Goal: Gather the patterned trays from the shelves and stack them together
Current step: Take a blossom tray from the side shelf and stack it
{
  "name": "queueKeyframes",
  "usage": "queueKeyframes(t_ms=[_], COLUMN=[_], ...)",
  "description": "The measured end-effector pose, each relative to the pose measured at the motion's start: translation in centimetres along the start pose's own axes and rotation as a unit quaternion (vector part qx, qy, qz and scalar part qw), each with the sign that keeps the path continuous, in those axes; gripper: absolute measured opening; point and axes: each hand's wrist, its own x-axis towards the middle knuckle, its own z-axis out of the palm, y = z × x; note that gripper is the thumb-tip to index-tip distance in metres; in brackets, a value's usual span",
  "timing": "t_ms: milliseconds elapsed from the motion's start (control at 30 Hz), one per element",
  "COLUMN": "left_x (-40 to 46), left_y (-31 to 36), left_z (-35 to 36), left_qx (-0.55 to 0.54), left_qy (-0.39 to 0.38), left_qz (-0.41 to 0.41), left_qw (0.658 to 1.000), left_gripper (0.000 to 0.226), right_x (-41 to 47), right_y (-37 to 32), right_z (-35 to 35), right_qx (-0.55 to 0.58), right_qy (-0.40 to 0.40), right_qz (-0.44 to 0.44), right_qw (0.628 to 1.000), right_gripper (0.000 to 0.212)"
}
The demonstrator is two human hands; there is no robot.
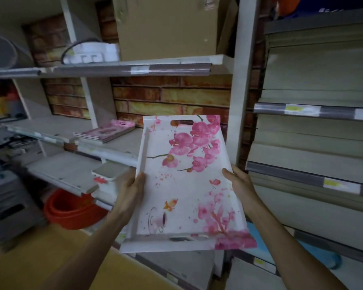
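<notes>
A white rectangular tray printed with pink orchids (182, 185) is held in the air in front of the shelves, its inside facing me and a handle slot at each short end. My left hand (132, 189) grips its left long edge, thumb on the rim. On the right long edge sits my right hand (238, 185), fingers behind the tray. A small stack of pink patterned trays (105, 131) lies flat on the middle shelf (117, 147), behind and to the left of the held tray.
A large cardboard box (168, 26) stands on the upper shelf beside a white item. Red basins (71, 210) sit low on the left under a white container (109, 172). Grey shelves with yellow price labels (310, 109) fill the right. A yellow surface lies at the bottom left.
</notes>
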Motion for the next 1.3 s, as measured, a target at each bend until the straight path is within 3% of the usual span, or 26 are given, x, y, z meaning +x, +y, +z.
queueKeyframes(t_ms=[467, 600, 900, 1300], left_x=[12.2, 16.6, 27.8, 38.2], left_y=[-1.6, -1.8, -0.4, -0.4], left_z=[-6.0, -5.8, -5.4, -3.0], left_qx=[-0.005, -0.009, -0.020, -0.016], left_qy=[0.001, -0.007, -0.091, -0.145], left_qz=[-0.012, 0.001, -0.012, 0.040], left_qw=[1.000, 1.000, 0.996, 0.988], left_gripper=[0.036, 0.028, 0.035, 0.034], right_x=[6.5, 9.8, 19.1, 25.5], right_y=[0.2, 0.4, 0.0, -0.4], right_z=[9.3, 11.0, 13.5, 15.0], right_qx=[-0.081, -0.097, -0.117, -0.156], right_qy=[0.009, 0.028, 0.108, 0.182], right_qz=[-0.043, -0.052, -0.060, -0.069], right_qw=[0.996, 0.994, 0.985, 0.968], right_gripper=[0.024, 0.024, 0.022, 0.033])
